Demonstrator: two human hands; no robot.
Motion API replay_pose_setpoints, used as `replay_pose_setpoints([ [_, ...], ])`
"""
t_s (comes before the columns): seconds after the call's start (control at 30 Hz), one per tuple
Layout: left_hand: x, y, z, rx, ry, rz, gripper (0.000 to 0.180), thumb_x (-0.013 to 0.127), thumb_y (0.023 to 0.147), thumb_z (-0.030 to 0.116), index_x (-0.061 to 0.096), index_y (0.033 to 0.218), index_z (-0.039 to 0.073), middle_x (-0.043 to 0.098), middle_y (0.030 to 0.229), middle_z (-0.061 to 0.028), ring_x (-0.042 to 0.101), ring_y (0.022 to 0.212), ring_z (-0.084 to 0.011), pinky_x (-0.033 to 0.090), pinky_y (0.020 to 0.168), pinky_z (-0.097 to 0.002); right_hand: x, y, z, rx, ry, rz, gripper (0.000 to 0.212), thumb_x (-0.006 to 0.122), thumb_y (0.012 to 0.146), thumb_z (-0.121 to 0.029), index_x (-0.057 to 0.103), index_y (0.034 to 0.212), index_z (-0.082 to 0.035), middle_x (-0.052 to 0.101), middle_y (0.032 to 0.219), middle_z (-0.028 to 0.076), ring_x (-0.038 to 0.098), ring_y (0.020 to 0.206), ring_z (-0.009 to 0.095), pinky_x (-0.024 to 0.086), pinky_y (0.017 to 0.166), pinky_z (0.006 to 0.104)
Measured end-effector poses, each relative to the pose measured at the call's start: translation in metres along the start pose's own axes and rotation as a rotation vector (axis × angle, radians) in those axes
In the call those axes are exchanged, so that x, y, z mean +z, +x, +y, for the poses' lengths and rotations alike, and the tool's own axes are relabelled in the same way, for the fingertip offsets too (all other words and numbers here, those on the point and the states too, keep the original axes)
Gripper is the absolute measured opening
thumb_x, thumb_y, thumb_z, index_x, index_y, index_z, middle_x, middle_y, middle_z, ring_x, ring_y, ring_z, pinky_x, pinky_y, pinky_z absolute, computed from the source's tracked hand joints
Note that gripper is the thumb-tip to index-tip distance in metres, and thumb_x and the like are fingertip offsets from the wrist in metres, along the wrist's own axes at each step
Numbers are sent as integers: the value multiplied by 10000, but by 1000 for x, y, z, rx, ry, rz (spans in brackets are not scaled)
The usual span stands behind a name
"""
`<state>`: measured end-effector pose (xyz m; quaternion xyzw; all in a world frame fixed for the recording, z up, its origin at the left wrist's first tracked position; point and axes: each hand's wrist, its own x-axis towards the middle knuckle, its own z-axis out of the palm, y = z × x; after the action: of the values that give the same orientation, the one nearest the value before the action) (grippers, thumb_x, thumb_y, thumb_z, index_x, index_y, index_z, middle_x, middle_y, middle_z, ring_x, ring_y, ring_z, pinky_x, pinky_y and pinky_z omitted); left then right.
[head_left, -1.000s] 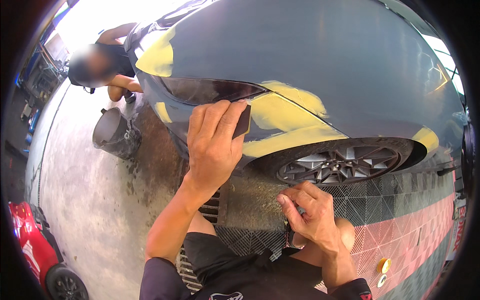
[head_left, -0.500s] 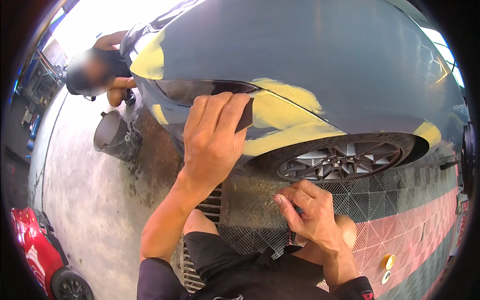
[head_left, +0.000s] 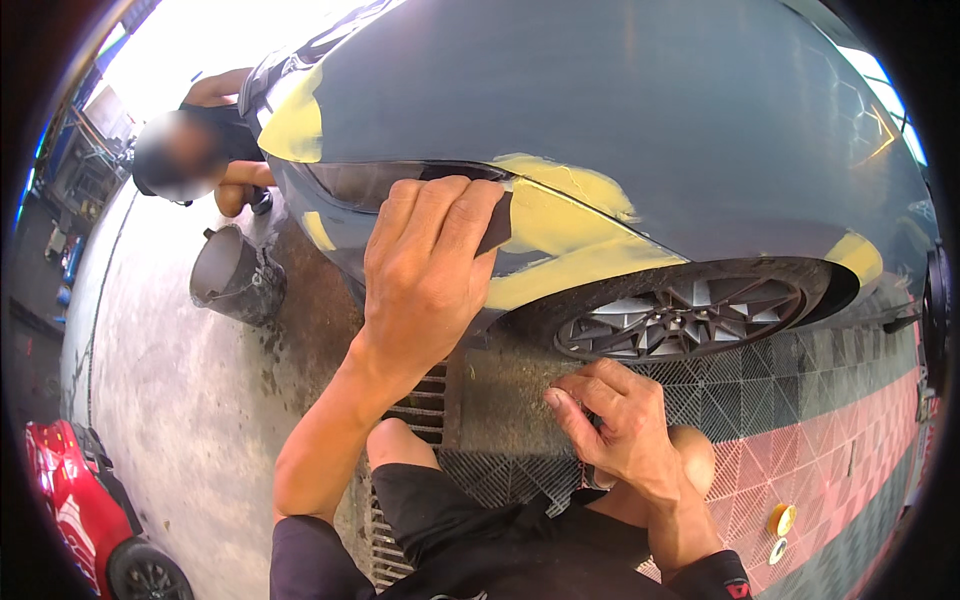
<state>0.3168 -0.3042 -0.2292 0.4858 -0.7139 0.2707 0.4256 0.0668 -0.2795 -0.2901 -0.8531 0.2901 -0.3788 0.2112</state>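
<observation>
My left hand (head_left: 425, 265) is wrapped over a dark piece of sandpaper (head_left: 498, 225) and presses it to the car's front corner, just below the headlight (head_left: 365, 183). The sandpaper's edge lies against a yellow patch of body filler (head_left: 555, 222) that reaches over the grey fender (head_left: 690, 130) and along the wheel arch. Lower down, in front of the wheel (head_left: 680, 320), my right hand (head_left: 620, 425) hangs with its fingers curled in toward the thumb. It touches no part of the car, and I see nothing in it.
A dark bucket (head_left: 237, 275) stands on the concrete at left, near a crouching person (head_left: 195, 150) at the car's front. Below me are a drain grate (head_left: 420, 410) and black and red floor tiles (head_left: 780, 470). Yellow tape rolls (head_left: 782, 519) lie at right. A red car (head_left: 75, 505) is lower left.
My left hand and the sandpaper have shifted very slightly up and right against the filler. My right hand stays curled in nearly the same place. The view has moved a little.
</observation>
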Motion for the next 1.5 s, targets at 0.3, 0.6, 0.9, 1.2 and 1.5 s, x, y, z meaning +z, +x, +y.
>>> replay_pose_setpoints([
  [0.3, -1, 0, -5, 33, 9, 13, 443, 775, 717, -50, 713, 1152, 6, 674, 1062, -107, 636, 963, -324, 542, 851, -425, 2, 1, -3, -14, 18, -14, 113, 870, 889, -123, 799, 933, -47, 720, 818, 77, 703, 663, 253, 571, 566, 372],
  [0.6, 0, 6, -5, 47, 18, -6, 448, 769, 718, -51, 703, 1156, 13, 665, 1065, -106, 632, 967, -330, 541, 860, -431, 2, 1, -2, -21, 15, -13, 128, 870, 887, -144, 803, 927, -44, 698, 791, 68, 698, 679, 253, 569, 569, 380],
  [0.9, 0, 8, -5, 47, 10, -17, 468, 782, 707, -59, 701, 1162, 16, 669, 1081, -114, 632, 976, -341, 538, 872, -444, 3, 4, -3, -33, 30, -5, 126, 871, 886, -141, 802, 925, -43, 718, 814, 70, 709, 686, 253, 578, 581, 379],
  [1.2, -2, 1, -13, 47, -25, -16, 465, 774, 719, -61, 696, 1172, 7, 675, 1086, -125, 638, 993, -348, 539, 888, -445, 2, 5, -6, -32, 13, -15, 122, 867, 888, -140, 804, 925, -42, 723, 820, 73, 714, 690, 254, 582, 577, 377],
  [1.5, 1, -1, -13, 31, -46, -1, 434, 762, 719, -74, 696, 1142, 4, 679, 1072, -121, 640, 990, -347, 543, 871, -440, 4, 4, -6, -36, 23, -22, 127, 872, 883, -139, 800, 916, -39, 722, 820, 72, 718, 696, 253, 585, 583, 375],
])
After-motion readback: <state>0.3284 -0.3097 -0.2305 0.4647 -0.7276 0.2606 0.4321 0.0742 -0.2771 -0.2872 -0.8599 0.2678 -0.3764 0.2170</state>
